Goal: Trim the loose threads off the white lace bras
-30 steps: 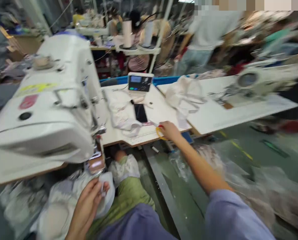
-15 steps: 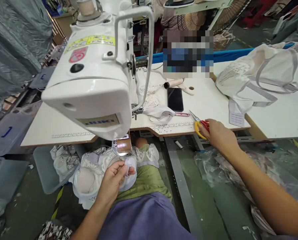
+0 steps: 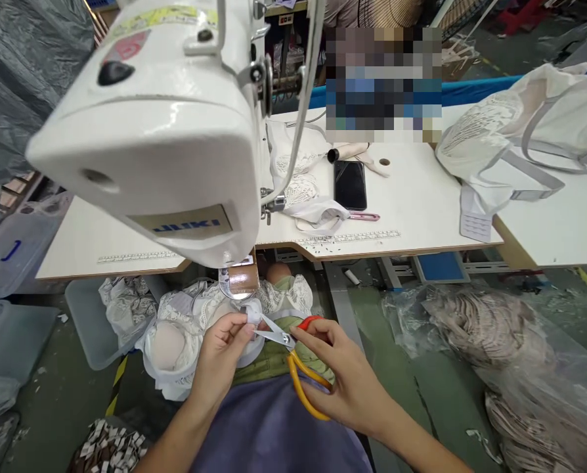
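My left hand [image 3: 227,348] pinches the pale strap end of a white lace bra [image 3: 168,345] just below the sewing machine's head. The garment drapes over my lap, with its cups to the left. In my right hand [image 3: 345,368] are scissors [image 3: 286,338] with one red and one yellow handle loop. Their blades are apart and point left, at the strap beside my left fingertips. Whether the blades touch the fabric I cannot tell.
A white sewing machine [image 3: 175,164] looms above my hands. On the white table [image 3: 416,203] lie a phone [image 3: 350,185], a pink-handled tool [image 3: 365,215] and more white bras [image 3: 490,131]. A plastic bin [image 3: 89,328] with lace pieces stands at left; bagged fabric [image 3: 475,328] lies on the floor.
My right hand has brought the scissors from the table edge leftward and down to the strap, and their blades have opened. My left hand still pinches the strap. The view has shifted closer to the machine.
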Motion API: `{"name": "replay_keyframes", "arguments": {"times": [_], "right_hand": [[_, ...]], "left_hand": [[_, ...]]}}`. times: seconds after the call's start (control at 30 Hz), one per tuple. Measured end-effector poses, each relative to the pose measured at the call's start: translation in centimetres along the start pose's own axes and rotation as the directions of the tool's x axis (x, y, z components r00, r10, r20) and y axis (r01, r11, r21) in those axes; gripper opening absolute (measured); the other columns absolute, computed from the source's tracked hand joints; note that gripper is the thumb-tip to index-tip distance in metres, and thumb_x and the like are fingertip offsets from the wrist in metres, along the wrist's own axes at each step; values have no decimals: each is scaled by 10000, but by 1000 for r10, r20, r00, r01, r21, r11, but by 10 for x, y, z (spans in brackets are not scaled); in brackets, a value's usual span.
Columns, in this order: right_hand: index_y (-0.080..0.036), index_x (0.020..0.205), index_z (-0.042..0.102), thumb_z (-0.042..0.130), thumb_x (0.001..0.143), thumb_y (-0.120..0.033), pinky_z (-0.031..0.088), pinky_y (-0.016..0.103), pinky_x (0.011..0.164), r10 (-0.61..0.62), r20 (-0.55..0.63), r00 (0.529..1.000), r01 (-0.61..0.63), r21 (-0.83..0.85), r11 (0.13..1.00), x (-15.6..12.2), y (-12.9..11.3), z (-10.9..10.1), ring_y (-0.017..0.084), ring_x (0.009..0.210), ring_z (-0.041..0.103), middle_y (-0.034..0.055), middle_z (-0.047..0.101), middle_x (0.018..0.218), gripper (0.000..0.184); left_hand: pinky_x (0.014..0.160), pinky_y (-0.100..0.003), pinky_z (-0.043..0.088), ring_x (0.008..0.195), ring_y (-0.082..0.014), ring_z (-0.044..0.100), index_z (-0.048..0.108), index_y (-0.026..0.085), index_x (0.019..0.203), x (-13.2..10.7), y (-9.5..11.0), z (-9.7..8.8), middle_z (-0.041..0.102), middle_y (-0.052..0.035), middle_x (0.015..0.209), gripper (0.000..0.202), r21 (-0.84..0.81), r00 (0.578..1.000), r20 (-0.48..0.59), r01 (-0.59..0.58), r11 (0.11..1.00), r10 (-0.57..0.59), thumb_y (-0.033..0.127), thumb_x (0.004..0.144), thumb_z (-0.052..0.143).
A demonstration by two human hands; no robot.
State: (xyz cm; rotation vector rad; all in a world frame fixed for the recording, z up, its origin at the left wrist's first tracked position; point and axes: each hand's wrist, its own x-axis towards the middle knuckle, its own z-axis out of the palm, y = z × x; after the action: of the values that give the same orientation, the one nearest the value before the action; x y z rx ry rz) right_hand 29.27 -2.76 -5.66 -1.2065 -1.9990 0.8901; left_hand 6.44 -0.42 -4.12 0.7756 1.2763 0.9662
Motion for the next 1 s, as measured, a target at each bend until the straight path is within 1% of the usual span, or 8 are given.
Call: {"name": "replay_keyframes", "arguments": {"times": [0.13,0.27,0.37,0.53,0.77,1.0], "right_hand": [[-330,1443,523,680,725,-151,582,401,814,-30,-5,1000,30,-7,1000,13,0,1,263,1021,603,100,571,1145,756],[-323,1431,534,682,735,-146,581,392,803,-39,-17,999,38,-7,999,17,0,-2,257,989,614,98,576,1113,734],[-316,1435,532,693,729,-138,576,391,807,-35,-4,999,35,-1,999,17,1,-2,255,991,613,95,575,1110,745],[-319,1435,536,705,701,-126,569,380,790,-15,12,1000,15,37,999,18,2,-4,241,961,602,85,571,1112,778],[-319,1413,563,726,700,-138,547,364,781,24,6,1000,-24,74,997,18,5,-3,229,956,590,79,564,1119,754],[-298,1398,577,718,705,-136,532,366,823,55,42,998,-58,75,996,19,5,-5,226,995,592,71,570,1134,725]], "left_hand": [[841,-277,519,910,-200,694,765,211,971,-2,1,-1,770,-49,952,233,39,999,3,-40,998,40,422,872,757],[893,-279,516,945,-189,701,762,226,995,-2,0,-2,771,-29,961,177,24,999,24,-42,999,41,375,901,738],[903,-282,518,954,-188,703,757,222,999,-2,-1,-2,770,-26,964,168,25,999,21,-35,999,34,358,902,739],[874,-277,517,925,-183,685,749,207,1003,0,-3,-3,761,-36,968,180,31,999,26,-30,999,29,357,904,735],[853,-236,501,906,-161,669,751,224,988,3,-3,-5,752,-20,945,158,69,998,39,-45,997,43,361,912,728],[860,-262,507,915,-184,676,747,200,1003,5,-1,-4,750,-41,939,216,106,999,43,-32,994,27,392,907,727]]}}
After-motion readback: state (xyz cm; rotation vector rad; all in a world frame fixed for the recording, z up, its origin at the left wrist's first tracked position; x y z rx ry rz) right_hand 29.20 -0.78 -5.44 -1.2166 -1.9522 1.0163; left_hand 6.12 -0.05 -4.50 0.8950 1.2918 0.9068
